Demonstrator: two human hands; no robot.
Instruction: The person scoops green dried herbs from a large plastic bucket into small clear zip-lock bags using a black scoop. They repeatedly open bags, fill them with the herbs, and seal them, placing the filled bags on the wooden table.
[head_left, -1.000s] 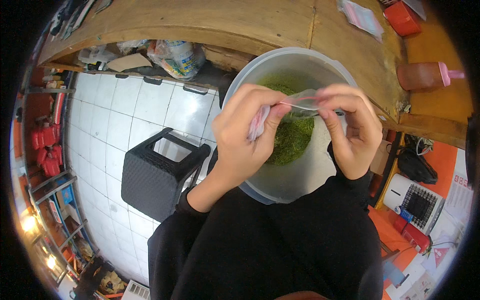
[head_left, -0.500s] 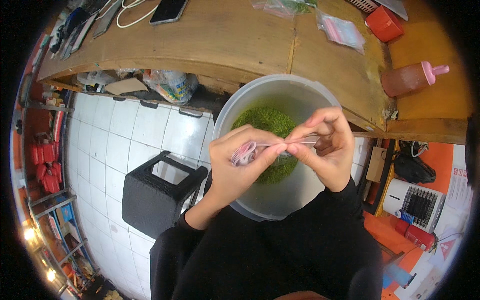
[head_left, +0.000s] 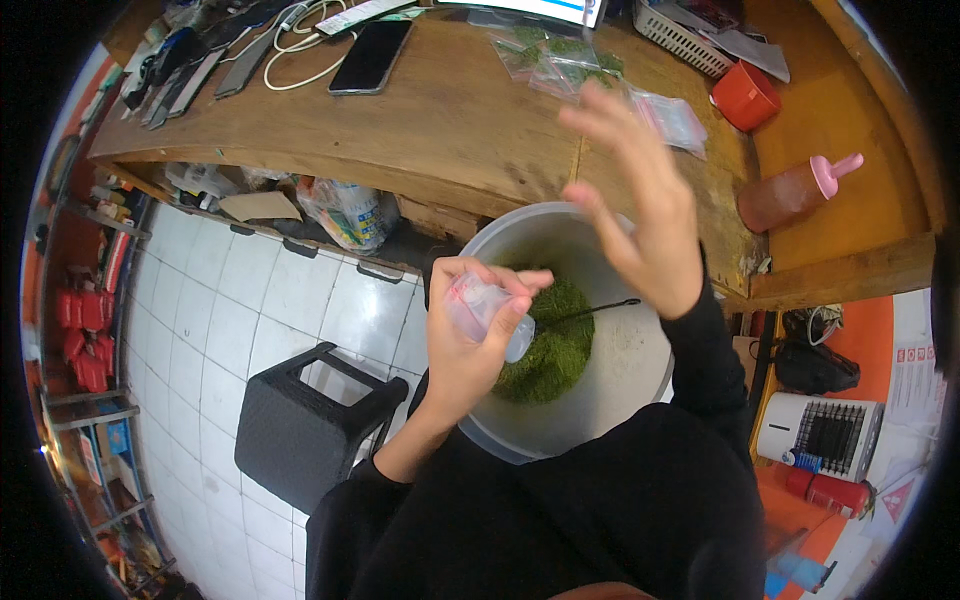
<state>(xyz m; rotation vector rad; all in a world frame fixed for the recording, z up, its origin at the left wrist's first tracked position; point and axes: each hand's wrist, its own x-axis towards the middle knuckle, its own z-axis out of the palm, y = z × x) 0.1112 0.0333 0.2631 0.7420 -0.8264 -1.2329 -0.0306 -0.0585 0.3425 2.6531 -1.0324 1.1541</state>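
My left hand (head_left: pixel 468 340) is closed around a clear plastic zip bag (head_left: pixel 480 306) with a reddish strip, held above the left part of a large whitish bucket (head_left: pixel 640 370). I cannot make out whether it is one bag or several. Inside the bucket lies a heap of fine green shredded material (head_left: pixel 560 365). A thin dark-handled utensil (head_left: pixel 590 311) sticks out of the heap; its other end is hidden. My right hand (head_left: pixel 645 215) is raised over the bucket's far right rim, fingers spread and blurred at the tips, holding nothing visible. Beyond its fingers lies a stack of clear zip bags (head_left: pixel 672 122).
On the wooden desk (head_left: pixel 450 130) lie green-filled bags (head_left: pixel 560 62), a phone (head_left: pixel 371 57) and a white cable. A red container (head_left: pixel 746 96) and a pink-capped bottle (head_left: pixel 790 195) stand at the right. A black stool (head_left: pixel 310 420) stands on the tiled floor, left of the bucket.
My right hand has let go of the bag's edge and moved up, opening its fingers. The left hand keeps the plastic. The view has tilted up, showing more desk and a screen's edge.
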